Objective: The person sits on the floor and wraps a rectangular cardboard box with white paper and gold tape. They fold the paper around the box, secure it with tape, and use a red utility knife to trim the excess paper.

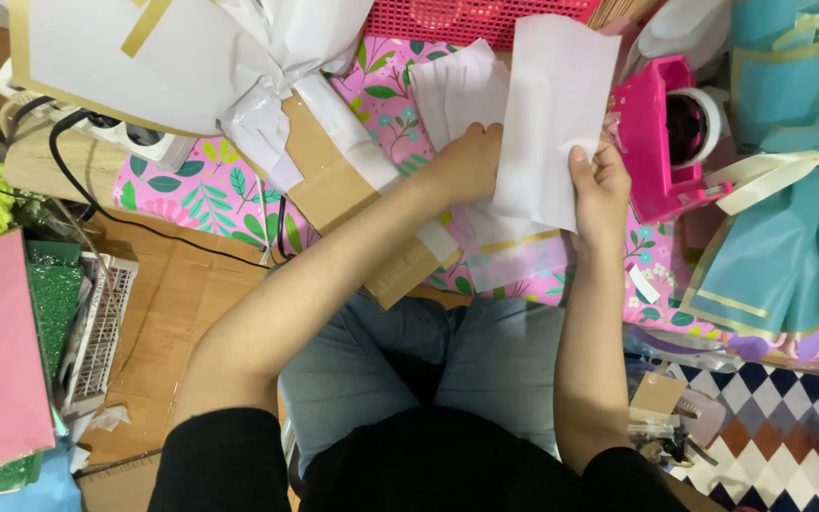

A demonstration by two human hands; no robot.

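Jeans (485, 360) and the black hem of my top fill the bottom of the view, since I'm sitting with my knees tucked up to the low counter (220, 190), which wears a pink leafy cover. Both forearms stretch forward from there and meet over the middle of it

My right hand (601, 194) has the white sheet (554, 114) by its lower right edge, thumb on the near face and the other fingers curled shut behind it, so the paper stands up tall and nearly flat toward me. That grip, as I judge it, keeps the sheet taut and off the clutter. My left hand (471, 161) lies knuckles up at the sheet's left edge, touching it; its fingertips are hidden behind the paper and the white folds there, so I cannot tell whether they pinch anything or only steady it

More white sheets (457, 90) fan out just behind that hand. A brown cardboard strip (324, 180) slants under my left forearm. At the right stands a pink tape dispenser (661, 142) with its roll, close by my right hand, and beyond it lies a teal wrap with a cream ribbon (789, 237). A pink basket (476, 17) sits at the far edge, a power strip (135, 137) and black cable at the left
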